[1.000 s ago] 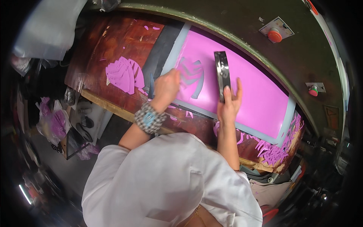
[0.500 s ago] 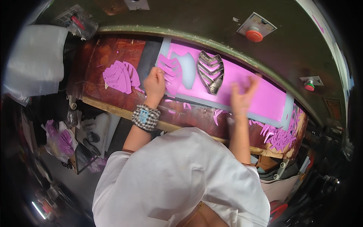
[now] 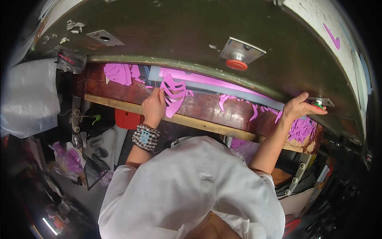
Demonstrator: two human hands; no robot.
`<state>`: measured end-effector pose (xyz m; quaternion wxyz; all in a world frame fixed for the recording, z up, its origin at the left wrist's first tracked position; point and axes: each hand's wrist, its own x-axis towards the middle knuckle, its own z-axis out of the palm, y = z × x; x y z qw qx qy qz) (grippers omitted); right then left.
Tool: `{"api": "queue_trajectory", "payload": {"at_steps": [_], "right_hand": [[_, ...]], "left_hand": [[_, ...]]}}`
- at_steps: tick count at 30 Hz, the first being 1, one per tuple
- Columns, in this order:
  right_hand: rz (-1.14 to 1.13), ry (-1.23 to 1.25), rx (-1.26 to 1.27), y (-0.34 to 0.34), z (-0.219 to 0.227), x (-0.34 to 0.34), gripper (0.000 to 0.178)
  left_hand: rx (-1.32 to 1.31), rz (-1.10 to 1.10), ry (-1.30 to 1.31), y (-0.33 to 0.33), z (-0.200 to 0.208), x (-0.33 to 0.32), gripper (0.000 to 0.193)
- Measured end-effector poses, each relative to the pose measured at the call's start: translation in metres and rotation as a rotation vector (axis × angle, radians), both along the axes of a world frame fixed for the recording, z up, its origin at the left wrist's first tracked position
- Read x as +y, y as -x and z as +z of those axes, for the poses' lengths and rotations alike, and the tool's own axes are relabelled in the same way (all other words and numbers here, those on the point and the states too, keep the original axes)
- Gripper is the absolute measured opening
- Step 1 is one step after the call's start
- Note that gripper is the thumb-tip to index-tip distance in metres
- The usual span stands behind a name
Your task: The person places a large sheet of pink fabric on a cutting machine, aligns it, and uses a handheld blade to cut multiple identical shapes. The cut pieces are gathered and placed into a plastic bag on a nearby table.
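My left hand (image 3: 154, 105) pinches the edge of a pink, leaf-shaped cut-out with slots (image 3: 174, 95) and holds it in front of the machine. On the right, my right hand (image 3: 297, 107) has its thumb and fingers apart and reaches the green push button (image 3: 318, 103) on the machine's front, its fingers at the button. A pink sheet (image 3: 199, 77) on a pale board (image 3: 207, 86) shows as a narrow strip under the green machine front (image 3: 159, 44). The metal cutting die is hidden.
Pink cut-outs (image 3: 117, 74) are piled at the left of the reddish-brown bench (image 3: 131, 93). Several pink scraps (image 3: 300, 129) lie at its right end. A red mushroom button (image 3: 237, 63) juts from the machine. A clear plastic bag (image 3: 30, 99) hangs far left.
My left hand has drawn the pink cut-out off the sheet toward me. My right hand has moved right, from over the sheet to the green button. The machine front now hides the die.
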<state>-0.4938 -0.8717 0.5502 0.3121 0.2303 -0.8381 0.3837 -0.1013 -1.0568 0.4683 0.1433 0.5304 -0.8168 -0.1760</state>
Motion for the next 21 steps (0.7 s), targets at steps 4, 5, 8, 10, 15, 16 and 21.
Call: {"api": "queue_trajectory", "payload": {"at_steps": [4,5,8,10,15,16,21], "right_hand": [[0.123,-0.037,-0.278,-0.037,0.004,0.018,0.091],[0.114,0.064,-0.371,-0.057,-0.003,0.017,0.084],[0.163,-0.108,-0.65,-0.142,-0.035,0.028,0.055],[0.461,-0.265,-0.592,-0.177,-0.055,0.039,0.029],[0.547,-0.326,-0.875,-0.192,-0.074,0.07,0.011],[0.57,-0.313,-0.81,-0.193,-0.072,0.077,0.011],[0.445,-0.113,-0.865,-0.179,-0.038,0.056,0.015]], "left_hand": [[0.008,-0.013,-0.022,-0.005,-0.003,-0.007,0.023],[0.019,-0.006,-0.01,-0.008,-0.005,-0.007,0.023],[0.071,0.02,-0.018,-0.014,-0.016,-0.009,0.023],[0.108,0.024,-0.032,-0.017,-0.023,-0.011,0.024],[0.152,-0.002,-0.1,-0.028,-0.025,-0.005,0.025],[0.205,-0.033,-0.069,-0.032,-0.02,0.003,0.021],[0.5,-0.007,-0.197,-0.029,0.024,0.015,0.017]]}}
